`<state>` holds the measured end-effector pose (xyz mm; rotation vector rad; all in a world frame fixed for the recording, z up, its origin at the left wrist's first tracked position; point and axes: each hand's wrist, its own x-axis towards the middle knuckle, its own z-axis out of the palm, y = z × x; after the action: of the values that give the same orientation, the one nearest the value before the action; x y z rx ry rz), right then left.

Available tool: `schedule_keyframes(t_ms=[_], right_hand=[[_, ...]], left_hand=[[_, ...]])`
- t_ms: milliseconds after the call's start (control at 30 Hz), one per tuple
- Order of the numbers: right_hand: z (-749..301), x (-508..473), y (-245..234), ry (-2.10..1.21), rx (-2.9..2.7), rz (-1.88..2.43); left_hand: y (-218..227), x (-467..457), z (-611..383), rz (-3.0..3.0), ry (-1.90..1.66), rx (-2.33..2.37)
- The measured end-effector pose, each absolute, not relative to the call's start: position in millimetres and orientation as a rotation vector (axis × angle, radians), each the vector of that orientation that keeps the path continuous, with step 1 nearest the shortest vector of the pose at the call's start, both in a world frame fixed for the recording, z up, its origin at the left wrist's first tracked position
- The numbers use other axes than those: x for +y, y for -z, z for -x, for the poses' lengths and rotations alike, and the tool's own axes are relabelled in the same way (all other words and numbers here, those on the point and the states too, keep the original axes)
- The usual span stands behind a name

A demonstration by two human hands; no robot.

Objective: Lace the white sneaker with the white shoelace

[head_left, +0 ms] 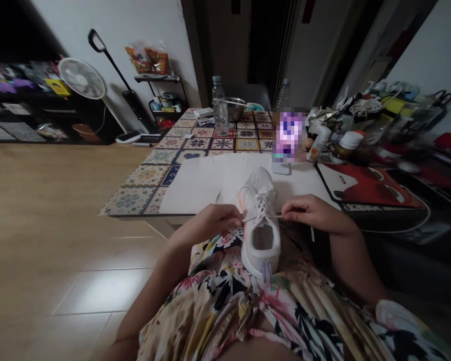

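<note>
A white sneaker (260, 255) rests between my lap and the table edge, toe pointing away from me, with an orange stripe on its left side and a lilac heel tab. My left hand (225, 216) pinches one end of the white shoelace beside the shoe's left side. On the other side, my right hand (300, 209) pinches the other part of the shoelace (274, 216), drawn out sideways from the shoe's tongue. A loose lace end hangs below my right hand. The laces cross over the upper in front of the shoe opening.
White paper (199, 183) covers the near part of the patterned table (131, 200). A propped phone (288, 138) with a blurred screen stands beyond the shoe. Behind are a plastic bottle (220, 108) and a metal bowl (236, 109). Bottles and a red-patterned case (372, 185) crowd the right.
</note>
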<state>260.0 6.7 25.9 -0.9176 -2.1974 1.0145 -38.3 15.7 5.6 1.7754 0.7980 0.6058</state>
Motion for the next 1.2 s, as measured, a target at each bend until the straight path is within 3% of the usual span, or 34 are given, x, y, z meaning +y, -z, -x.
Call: schedule_keyframes(t_ms=[267,467,700,1000,1133,1200], right_hand=[[-238.3,7.4,-15.4,-1.360,-1.670,0.482],[-197.9,-0.1,-4.8,-1.403,-1.350,0.581],[-187.9,-18.0,-19.0,-0.903,-1.598,0.755],[-208.0,15.9,-33.1,-0.699,-1.958,0.832],[-235.9,97.6,-40.6,0.157,-1.978,1.208],[-245.0,131.5,-39.2,0.427,-2.007,1.404]], left_hand=[[-4.3,15.6,21.9,-1.367,-1.079,0.432],[4.5,8.9,-6.3,-1.220,-1.137,0.406],[-3.5,4.6,-12.8,-1.290,-1.216,0.463],[-5.9,-1.1,-15.8,-1.417,-1.276,0.625],[-2.7,-2.7,-17.3,-1.400,-1.241,0.624],[-1.7,-3.1,-17.6,-1.399,-1.226,0.610]])
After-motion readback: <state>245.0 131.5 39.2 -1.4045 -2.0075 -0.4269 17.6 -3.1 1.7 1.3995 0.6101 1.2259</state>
